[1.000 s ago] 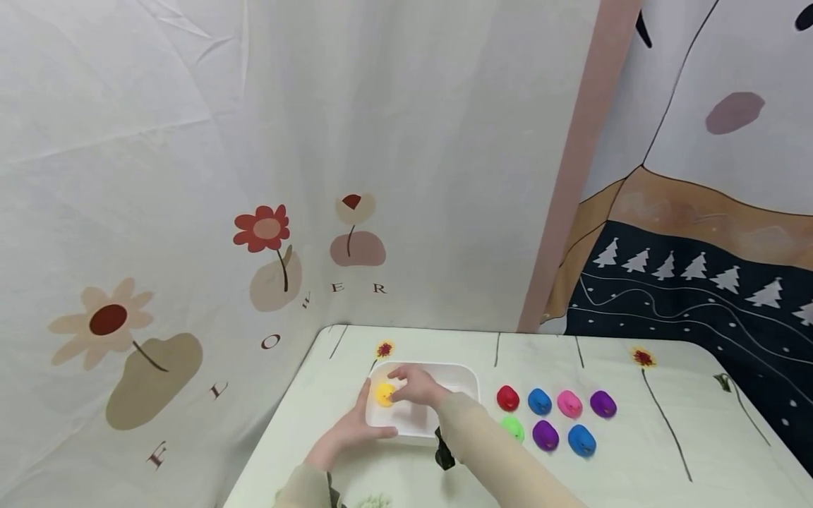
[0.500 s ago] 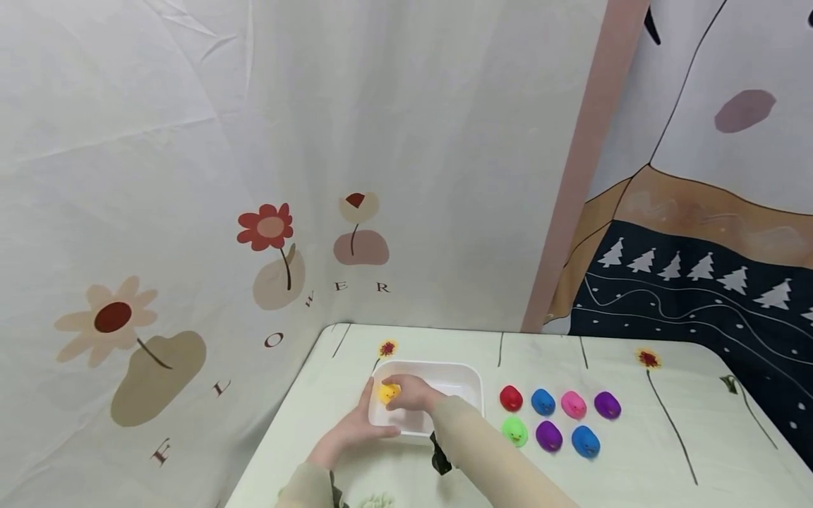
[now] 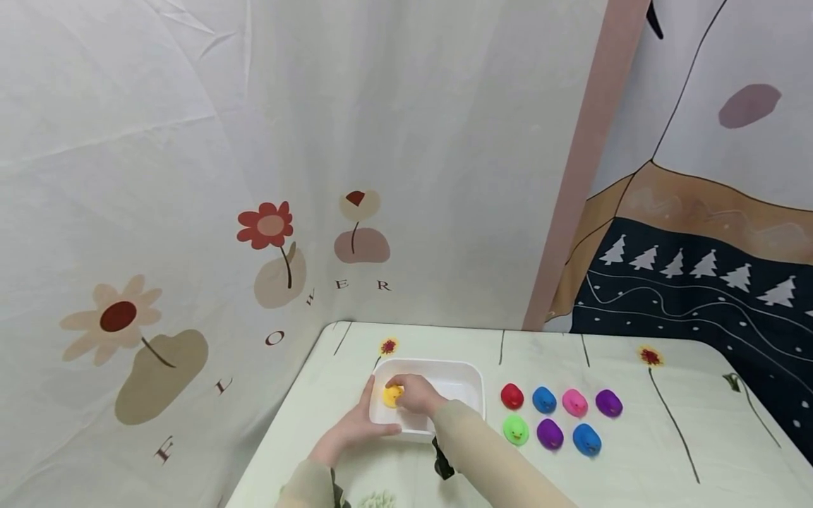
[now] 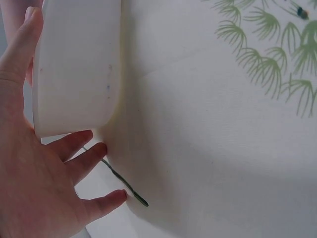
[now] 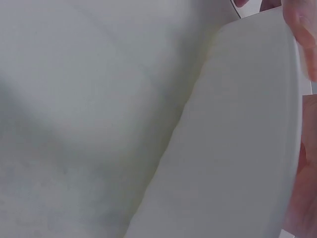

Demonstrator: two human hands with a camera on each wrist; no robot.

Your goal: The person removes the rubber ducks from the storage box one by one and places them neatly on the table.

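Inside a white plastic tray (image 3: pixel 462 386), at its left end, my right hand (image 3: pixel 419 395) pinches a yellow toy duck (image 3: pixel 390 398) between bent fingers and thumb. My left hand (image 3: pixel 356 427) lies around the tray's near left corner, its thumb along the front wall and its straight fingers against the left side. The left wrist view shows that hand (image 4: pixel 44 173) with fingers spread at the tray's end (image 4: pixel 79 74). In the right wrist view the tray's outer wall (image 5: pixel 237 124) hides most of the right hand; the duck is out of sight there.
Right of the tray, toy ducks sit in two rows: red (image 3: pixel 512 396), blue (image 3: pixel 544 400), pink (image 3: pixel 574 403) and purple (image 3: pixel 609 403) behind; green (image 3: pixel 516 430), purple (image 3: pixel 550 434) and blue (image 3: pixel 586 439) in front. A printed cloth covers the table (image 3: pixel 635 395); curtains hang behind.
My right hand's fingers have come down from above and closed on the yellow duck, which has moved slightly right. My left hand stays at the tray's corner.
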